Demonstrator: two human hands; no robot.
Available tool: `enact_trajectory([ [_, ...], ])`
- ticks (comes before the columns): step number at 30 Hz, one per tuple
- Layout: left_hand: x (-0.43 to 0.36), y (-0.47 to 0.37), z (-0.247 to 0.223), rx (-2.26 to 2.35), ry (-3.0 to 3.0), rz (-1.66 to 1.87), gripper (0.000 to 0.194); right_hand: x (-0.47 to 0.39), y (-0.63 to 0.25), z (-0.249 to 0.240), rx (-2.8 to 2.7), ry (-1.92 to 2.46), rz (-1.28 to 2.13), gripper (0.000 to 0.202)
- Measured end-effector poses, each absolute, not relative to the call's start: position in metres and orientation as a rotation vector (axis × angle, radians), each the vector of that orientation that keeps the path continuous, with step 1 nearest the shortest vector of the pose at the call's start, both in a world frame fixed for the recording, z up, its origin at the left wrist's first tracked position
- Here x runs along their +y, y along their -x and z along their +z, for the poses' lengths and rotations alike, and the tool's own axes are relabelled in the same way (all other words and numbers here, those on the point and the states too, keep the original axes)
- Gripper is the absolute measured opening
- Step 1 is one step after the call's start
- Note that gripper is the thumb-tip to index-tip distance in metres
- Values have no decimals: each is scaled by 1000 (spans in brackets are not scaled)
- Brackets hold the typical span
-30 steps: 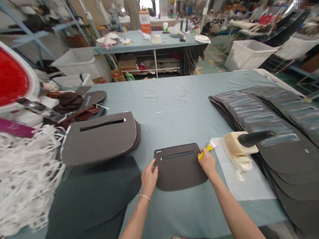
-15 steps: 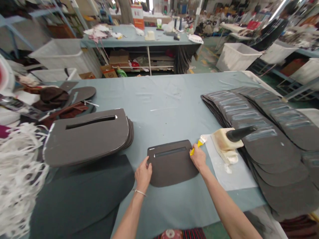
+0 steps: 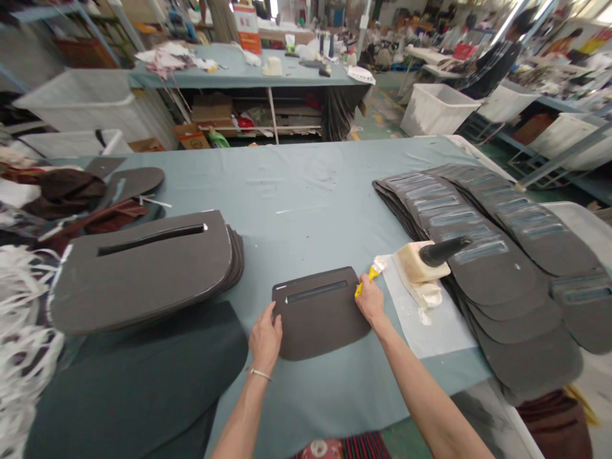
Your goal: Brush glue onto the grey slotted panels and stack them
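A dark brown flat panel (image 3: 315, 328) lies on the table with a long narrow slot near its upper edge and small white marks at the upper left. At its left edge is my left hand (image 3: 265, 338), thumb and forefinger apart and touching the rim. My right hand (image 3: 370, 301) is closed around a yellow-handled paintbrush (image 3: 374, 270) beside the panel's right edge. White paste coats the bristles, which point up and away. To the right, a cream block-shaped container (image 3: 415, 262) with a black tapered piece rests on a white sheet (image 3: 406, 328), with white paste smeared below it.
Overlapping dark slotted panels (image 3: 497, 274) fan out at the right. On the left stands a stack of larger slotted panels (image 3: 153, 280) over dark sheets (image 3: 129, 376), beside white strips (image 3: 23, 357). Beyond the blue-covered table (image 3: 306, 185) are another worktable (image 3: 205, 76), bins and a seated person.
The view has turned slightly to the right, so most things appear shifted left. Both hands keep their places at the panel, and the brush stays in my right hand.
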State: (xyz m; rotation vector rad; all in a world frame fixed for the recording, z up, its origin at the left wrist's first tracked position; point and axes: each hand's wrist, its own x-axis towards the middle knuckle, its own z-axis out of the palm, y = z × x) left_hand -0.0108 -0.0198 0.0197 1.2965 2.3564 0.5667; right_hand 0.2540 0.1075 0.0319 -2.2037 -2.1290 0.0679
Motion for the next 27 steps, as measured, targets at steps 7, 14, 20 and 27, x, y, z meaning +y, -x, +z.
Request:
enact_trajectory([
  [7,-20,11,17,2364,-1318,605,41,107,-254,33,-2123,2201,79,13],
  [14,-9,9,16,2404,-1455,691,40,116,-254,34,-2106,2209,26,18],
  [20,34,14,36,2442,-1444,716,39,145,-247,46,-2114,2191,-75,24],
  [27,-47,52,44,2935,-1171,658,46,143,-263,37,-2000,1936,-258,26],
])
